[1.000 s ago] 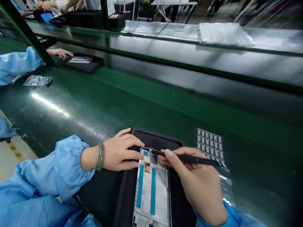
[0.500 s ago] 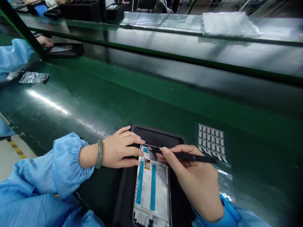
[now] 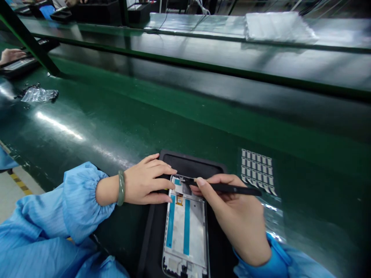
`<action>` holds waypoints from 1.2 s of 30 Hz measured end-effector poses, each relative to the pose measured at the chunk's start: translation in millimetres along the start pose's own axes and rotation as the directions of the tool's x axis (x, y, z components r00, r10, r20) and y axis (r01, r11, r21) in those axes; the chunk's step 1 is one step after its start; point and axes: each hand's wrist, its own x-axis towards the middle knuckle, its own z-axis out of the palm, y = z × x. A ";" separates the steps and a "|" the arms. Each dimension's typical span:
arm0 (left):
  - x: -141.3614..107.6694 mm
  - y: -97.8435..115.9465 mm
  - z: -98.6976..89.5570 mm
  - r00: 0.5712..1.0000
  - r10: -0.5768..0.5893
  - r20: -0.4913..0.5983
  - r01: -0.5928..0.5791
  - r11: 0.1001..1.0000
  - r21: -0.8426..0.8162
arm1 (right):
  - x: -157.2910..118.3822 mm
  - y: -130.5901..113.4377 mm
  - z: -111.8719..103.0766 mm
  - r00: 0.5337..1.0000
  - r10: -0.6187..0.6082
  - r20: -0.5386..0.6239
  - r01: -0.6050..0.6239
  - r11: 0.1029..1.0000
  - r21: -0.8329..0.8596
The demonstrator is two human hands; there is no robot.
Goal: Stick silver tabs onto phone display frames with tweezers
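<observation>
Here's the phone frame (image 3: pixel 197 224), lying flat in the black tray (image 3: pixel 188 156) on the green counter (image 3: pixel 124 116). Its long axis runs away from the wearer, the far end leaning slightly left, and that far end sits right between the two hands. The left hand (image 3: pixel 142 184) comes in from the side, fingers loosely spread, fingertips at the upper left corner. Over on the right, the right hand (image 3: pixel 243 216) pinches black tweezers (image 3: pixel 232 189), laid almost straight across the frame, tips down at its top section; whether they grip anything is too small to tell. Both hands are close to that end, the left one right at the corner.

Now the containers: the tray carries the frame, blue strips facing up. Just beside it, a clear sheet of small parts (image 3: pixel 257 170) lies in rows. Far left, another dark tray (image 3: pixel 19 70) holds a pale flat piece near a co-worker's hand (image 3: pixel 11 56).
</observation>
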 end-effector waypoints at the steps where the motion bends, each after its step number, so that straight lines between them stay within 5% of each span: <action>1: 0.5 1.3 0.1 1.000 -0.006 -0.015 0.006 1.000 0.001 | 0.1 0.5 -0.2 1.000 -0.007 -0.001 0.007 1.000 -0.008; 36: 9.1 26.0 1.9 0.990 -0.133 0.044 0.120 0.968 0.220 | 0.7 9.7 1.7 0.976 -0.218 -0.006 0.215 0.966 -0.144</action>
